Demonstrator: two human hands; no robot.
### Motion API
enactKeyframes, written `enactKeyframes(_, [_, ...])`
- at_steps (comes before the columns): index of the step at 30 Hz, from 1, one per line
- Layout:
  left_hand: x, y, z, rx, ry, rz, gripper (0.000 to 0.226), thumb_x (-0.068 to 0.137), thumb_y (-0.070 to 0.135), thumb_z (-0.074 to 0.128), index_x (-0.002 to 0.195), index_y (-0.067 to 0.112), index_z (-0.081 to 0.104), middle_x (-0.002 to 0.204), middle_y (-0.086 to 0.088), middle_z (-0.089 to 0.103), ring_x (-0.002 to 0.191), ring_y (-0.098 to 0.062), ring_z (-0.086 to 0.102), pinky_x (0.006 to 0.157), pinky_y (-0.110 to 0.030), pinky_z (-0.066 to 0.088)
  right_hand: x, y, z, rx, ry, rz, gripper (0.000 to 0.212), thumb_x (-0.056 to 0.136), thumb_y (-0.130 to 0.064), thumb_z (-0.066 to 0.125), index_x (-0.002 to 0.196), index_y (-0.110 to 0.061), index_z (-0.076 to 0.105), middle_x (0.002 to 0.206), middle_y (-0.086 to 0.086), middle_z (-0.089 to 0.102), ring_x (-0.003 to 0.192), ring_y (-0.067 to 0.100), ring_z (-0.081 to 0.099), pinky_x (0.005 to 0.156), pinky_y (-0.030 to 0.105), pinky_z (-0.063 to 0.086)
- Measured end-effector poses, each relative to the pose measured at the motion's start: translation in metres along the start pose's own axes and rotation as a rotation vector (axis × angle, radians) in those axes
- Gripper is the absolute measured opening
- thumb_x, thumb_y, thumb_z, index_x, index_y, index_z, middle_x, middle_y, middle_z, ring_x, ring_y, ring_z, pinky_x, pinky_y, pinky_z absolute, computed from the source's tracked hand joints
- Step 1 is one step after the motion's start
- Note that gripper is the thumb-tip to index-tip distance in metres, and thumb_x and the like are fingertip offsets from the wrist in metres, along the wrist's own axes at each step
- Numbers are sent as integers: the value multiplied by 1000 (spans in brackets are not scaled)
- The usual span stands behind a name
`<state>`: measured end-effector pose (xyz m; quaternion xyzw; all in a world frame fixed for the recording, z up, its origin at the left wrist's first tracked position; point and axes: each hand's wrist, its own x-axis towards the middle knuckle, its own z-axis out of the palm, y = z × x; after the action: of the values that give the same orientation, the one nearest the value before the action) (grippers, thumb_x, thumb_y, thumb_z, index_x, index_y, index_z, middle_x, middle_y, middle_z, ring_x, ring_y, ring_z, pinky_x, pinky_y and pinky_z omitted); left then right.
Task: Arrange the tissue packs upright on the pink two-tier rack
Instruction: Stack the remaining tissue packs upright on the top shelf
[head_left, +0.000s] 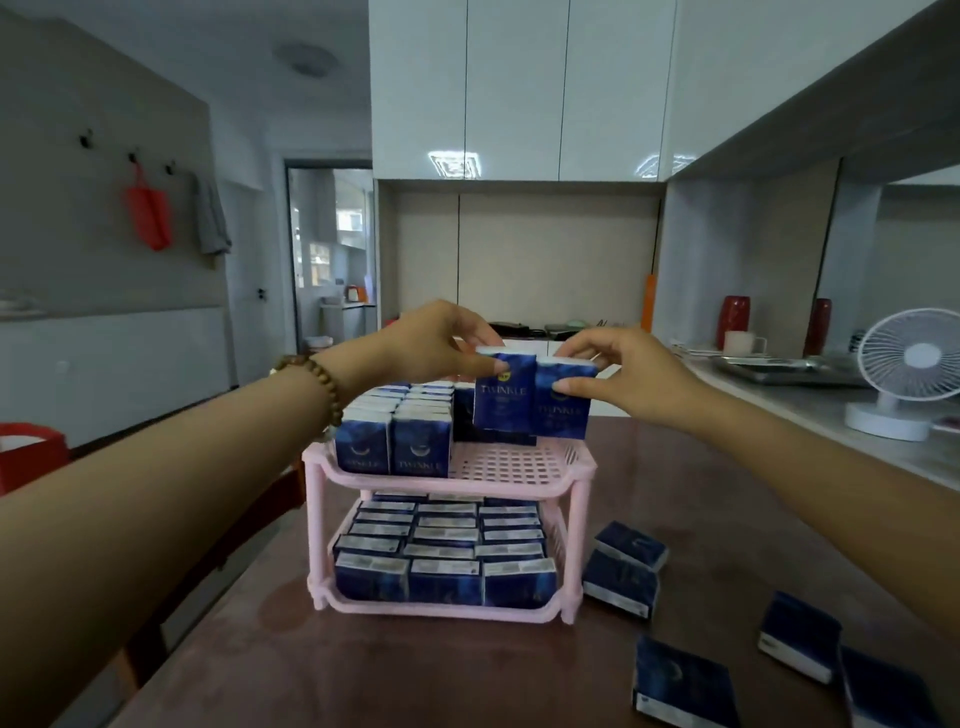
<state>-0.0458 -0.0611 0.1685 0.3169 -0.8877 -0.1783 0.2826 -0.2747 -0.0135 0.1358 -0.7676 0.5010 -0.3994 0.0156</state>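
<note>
- Two tissue packs are in the air: your left hand pinches the left pack by its top, thumb in front and fingers behind, and your right hand grips the right pack by its upper edge in the same way.
- Both packs are upright, side by side and touching, held just above the right part of the top tier of the pink rack.
- Most of the job looks done. The lower tier is filled with three columns of standing packs, and I can see no gap in them.
- On the top tier, the two left columns are full from front to back. At the back of the third column there are dark packs, but your two held packs hide how many.
- The right front of the top tier is bare pink grid; that is the only open space in view, and your hands hover over its rear edge.
- Five loose packs lie flat on the table to your right: two just beside the rack's right leg, one resting on the other, and three nearer to you.
- My reading is that you have the two held packs to set down, then those five to stand up. Whether the bare patch takes all seven, I cannot tell.
</note>
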Motion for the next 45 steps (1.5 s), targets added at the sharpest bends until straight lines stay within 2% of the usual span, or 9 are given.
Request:
enactKeyframes(3, [12,-14,6,-36,-11,-35,19,84,22,67,101,15,66,94,-2,68,86,-19,65,61,-14,53,10,20,10,31,4,29,20,78,-23,73,96,-25,65,102,-7,66,92,18,61,70,20,50])
enactKeyframes(9, [34,-37,19,20,-13,-38,8,83,20,69,83,24,62,93,5,64,80,-9,61,67,-19,50,22,51,29,115,8,88,19,77,-21,74,94,-26,65,98,-7,67,84,19,58,65,17,49])
enactKeyframes(13, [44,-48,23,77,-29,-52,6,84,19,67,89,21,63,107,-2,65,82,-9,60,66,-18,49,31,60,38,95,18,116,21,77,-21,74,93,-26,63,99,-9,63,74,12,53,57,10,47])
enactKeyframes(21, [54,-70,19,174,15,-104,22,80,25,72,98,12,71,108,-4,69,94,-22,63,84,-37,54,49,65,53,8,24,96,24,76,-21,75,97,-24,65,102,2,49,78,17,55,64,14,45])
enactKeyframes(25, [55,-78,23,174,25,-90,21,80,24,71,99,14,72,99,3,65,82,-10,55,66,-19,45,52,66,60,0,6,98,24,76,-20,75,97,-22,65,100,1,48,75,16,54,67,19,46])
enactKeyframes(29, [54,-88,27,179,23,-115,15,80,26,72,95,21,71,91,10,63,82,-9,55,64,-17,40,51,67,68,3,-14,103,23,77,-20,75,97,-22,66,101,1,48,70,12,52,66,19,47])
enactKeyframes(35, [57,-92,28,175,8,-148,20,80,24,71,100,21,71,108,4,64,97,-12,54,78,-23,43,51,67,74,17,-24,94,25,76,-22,75,97,-25,63,106,0,46,80,11,51,68,19,48])
enactKeyframes(40, [63,-92,31,201,40,-157,23,78,25,74,100,21,68,119,5,58,110,-14,51,84,-25,39,51,70,71,-40,-43,66,49,75,-28,76,118,-27,54,121,-10,39,108,8,41,89,26,44])
enactKeyframes(45, [62,-88,33,223,-39,-173,41,82,27,70,121,17,62,127,2,59,112,-14,51,86,-24,40,50,74,72,6,-106,93,47,78,-24,74,122,-21,57,124,-4,56,112,9,49,98,31,42])
